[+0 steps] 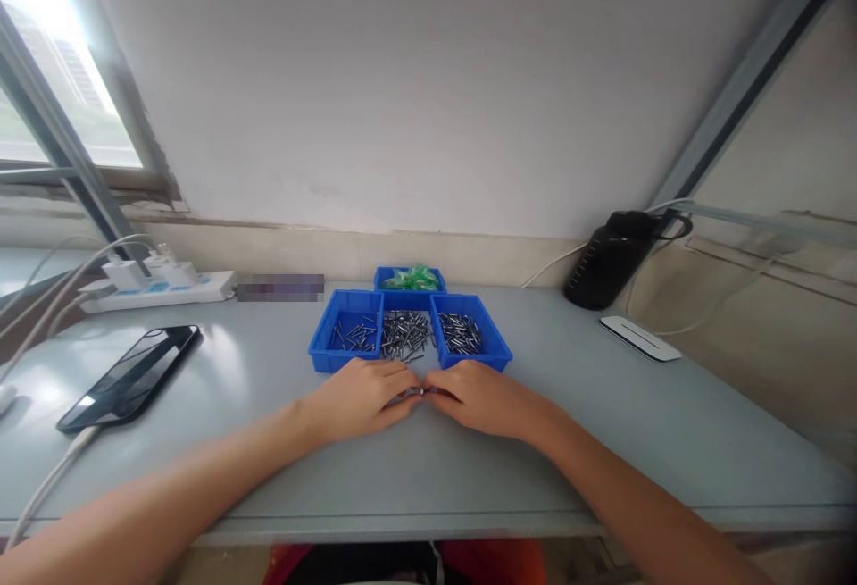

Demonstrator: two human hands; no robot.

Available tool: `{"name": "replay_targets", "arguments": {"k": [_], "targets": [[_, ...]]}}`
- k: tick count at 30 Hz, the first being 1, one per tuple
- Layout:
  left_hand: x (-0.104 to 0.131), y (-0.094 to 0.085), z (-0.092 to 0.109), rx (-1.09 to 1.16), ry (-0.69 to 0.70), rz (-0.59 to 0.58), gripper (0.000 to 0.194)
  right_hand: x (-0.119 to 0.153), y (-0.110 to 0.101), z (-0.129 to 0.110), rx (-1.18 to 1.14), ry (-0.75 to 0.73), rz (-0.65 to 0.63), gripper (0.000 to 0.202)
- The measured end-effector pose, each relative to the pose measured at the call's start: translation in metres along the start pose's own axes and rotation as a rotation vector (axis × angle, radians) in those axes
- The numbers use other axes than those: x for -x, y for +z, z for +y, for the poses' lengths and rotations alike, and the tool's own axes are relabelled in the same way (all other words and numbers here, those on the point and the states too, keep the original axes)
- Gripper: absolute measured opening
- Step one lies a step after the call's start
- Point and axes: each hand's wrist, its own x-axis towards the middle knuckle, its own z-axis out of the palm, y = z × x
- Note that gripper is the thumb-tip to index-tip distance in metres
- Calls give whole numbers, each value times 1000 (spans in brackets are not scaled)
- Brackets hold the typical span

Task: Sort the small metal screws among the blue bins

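Observation:
My left hand (pixel 365 396) and my right hand (pixel 483 397) meet fingertip to fingertip above the table, just in front of the blue bins. Both are closed in a pinch on a small shiny metal piece (pixel 421 391), mostly covered by the fingers. Behind my left hand stands a blue bin (pixel 322 348) with a few thin metal rods scattered in it. The right blue bin (pixel 496 346) holds a fuller heap of similar rods (pixel 461 333). Between these bins lies a loose pile of rod-shaped metal pieces (pixel 404 333); whether they are threaded is too small to tell.
Green plastic packets (pixel 416 278) fill a rear blue bin (pixel 381 274) near the wall. To the left lie a phone (pixel 134 375) with its cable and a power strip (pixel 201 287) with chargers. A black bottle (pixel 608 262) and a flat white device (pixel 639 338) are at the right.

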Motion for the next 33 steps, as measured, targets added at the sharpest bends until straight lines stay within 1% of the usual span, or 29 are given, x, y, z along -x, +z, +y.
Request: {"name": "replay_targets", "arguments": {"k": [3,7,12,16,22,33], "targets": [[1,-1,1,25,42,4,26,0,1,0,10,2,-7,22],[0,-2,0,-3,19,0,27,1,0,2,-18,17,-2,22],[-1,0,-2,-58,-65,-93,29,2,-4,2,26,47,36,24],[0,4,-4,-63,-71,-143,30,2,-5,-1,55,42,57,27],[0,5,-3,-67,-57,-144,28,3,-5,-3,32,-11,81,29],[-1,1,-1,-84,-61,-118,21,2,-6,0,24,2,97,27]]}}
